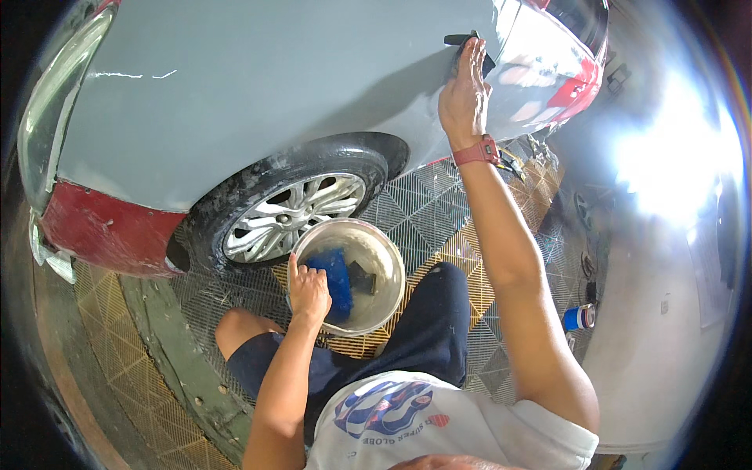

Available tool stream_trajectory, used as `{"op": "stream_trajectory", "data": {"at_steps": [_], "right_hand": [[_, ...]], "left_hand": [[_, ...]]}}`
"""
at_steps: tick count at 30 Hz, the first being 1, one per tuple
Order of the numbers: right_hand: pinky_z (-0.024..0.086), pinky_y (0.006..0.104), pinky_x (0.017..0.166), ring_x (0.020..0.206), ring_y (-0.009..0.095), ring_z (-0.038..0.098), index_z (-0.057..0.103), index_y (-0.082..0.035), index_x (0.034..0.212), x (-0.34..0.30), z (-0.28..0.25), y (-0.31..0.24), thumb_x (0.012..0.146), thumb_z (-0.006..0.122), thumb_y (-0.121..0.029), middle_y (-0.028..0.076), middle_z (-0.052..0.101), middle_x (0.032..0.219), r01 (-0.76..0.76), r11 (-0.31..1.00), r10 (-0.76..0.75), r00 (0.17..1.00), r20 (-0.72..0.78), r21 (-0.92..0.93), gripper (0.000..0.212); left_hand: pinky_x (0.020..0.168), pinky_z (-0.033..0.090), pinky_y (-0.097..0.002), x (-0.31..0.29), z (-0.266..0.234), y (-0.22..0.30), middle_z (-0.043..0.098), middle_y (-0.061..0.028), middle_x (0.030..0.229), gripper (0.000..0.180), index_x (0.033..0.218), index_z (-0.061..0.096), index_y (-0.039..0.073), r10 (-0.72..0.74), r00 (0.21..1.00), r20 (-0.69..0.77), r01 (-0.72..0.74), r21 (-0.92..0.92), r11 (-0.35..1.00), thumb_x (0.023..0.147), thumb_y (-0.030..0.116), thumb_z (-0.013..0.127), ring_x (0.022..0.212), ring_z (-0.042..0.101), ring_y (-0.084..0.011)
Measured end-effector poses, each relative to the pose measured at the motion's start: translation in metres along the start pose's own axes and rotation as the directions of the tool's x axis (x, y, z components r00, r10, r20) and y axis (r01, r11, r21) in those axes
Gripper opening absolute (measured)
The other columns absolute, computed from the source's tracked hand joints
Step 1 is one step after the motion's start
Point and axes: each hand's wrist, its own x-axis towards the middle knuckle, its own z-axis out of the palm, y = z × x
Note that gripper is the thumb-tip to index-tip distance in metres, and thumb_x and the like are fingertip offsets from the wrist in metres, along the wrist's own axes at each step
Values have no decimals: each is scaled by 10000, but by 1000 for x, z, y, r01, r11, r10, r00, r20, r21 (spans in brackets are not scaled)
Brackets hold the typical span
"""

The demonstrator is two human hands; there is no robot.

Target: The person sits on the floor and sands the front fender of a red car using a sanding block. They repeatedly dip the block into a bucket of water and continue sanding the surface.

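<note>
My right hand (465, 98), with a red watch on its wrist, presses a dark sheet of sandpaper (488, 65) against the car's grey-primed side panel (274, 70), above and right of the wheel. Its fingers lie long over the sheet, whose black edges stick out on both sides. My left hand (309, 292) grips the left rim of a pale round bucket (389, 262), fingers curled and one finger stretched along the edge. Inside the bucket are a blue piece (335, 283) and a small dark square piece (362, 279) in cloudy liquid.
The wheel (301, 211) with silver spokes stands just behind the bucket. Red and whitish patches mark the bumper (576, 86) at right. Grey and yellow grid tiles (423, 205) cover the floor. A blue tin (580, 317) stands at right, below a glaring light.
</note>
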Motion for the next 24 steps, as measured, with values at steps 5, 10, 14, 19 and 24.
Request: {"op": "stream_trajectory", "data": {"at_steps": [5,10,14,19,24], "right_hand": [[368,666,1280,1696,445,329,279,63,1754,19,6,46,999,511,24,331,317,1812,-65,996,69,996,-51,68,791],[387,704,1252,1674,450,373,270,58,1763,4,7,49,1012,529,9,324,359,1793,126,991,-127,992,-18,-55,796],[481,626,1167,1590,486,476,260,18,1787,2,-3,52,978,536,46,345,427,1739,-78,993,84,994,68,-83,855],[518,569,1139,1573,491,496,263,-8,1795,-26,-14,1,971,526,60,362,439,1723,239,957,-233,971,55,-165,867],[422,638,1205,1698,369,365,319,-9,1777,-16,-6,14,968,551,31,242,372,1821,55,995,-52,998,37,-81,843]], "left_hand": [[1433,91,-579,-5,5,2,809,-91,1060,248,1151,829,98,29,999,-25,-30,-26,999,1028,140,618,1212,716,-294],[1433,97,-576,4,1,1,812,-107,1031,241,1110,834,88,10,999,-53,-13,-62,998,1007,101,616,1196,722,-303],[1430,102,-575,3,2,2,815,-113,999,221,1062,832,80,30,995,-100,-34,-33,999,1005,104,621,1152,733,-303],[1427,105,-588,-1,-5,-3,818,-104,1009,224,1071,829,83,1,1000,11,-1,-29,1000,1022,133,616,1139,733,-295],[1428,96,-592,2,2,2,820,-101,1025,249,1127,830,88,2,1000,-6,-2,-2,1000,1037,133,602,1152,731,-293]]}}
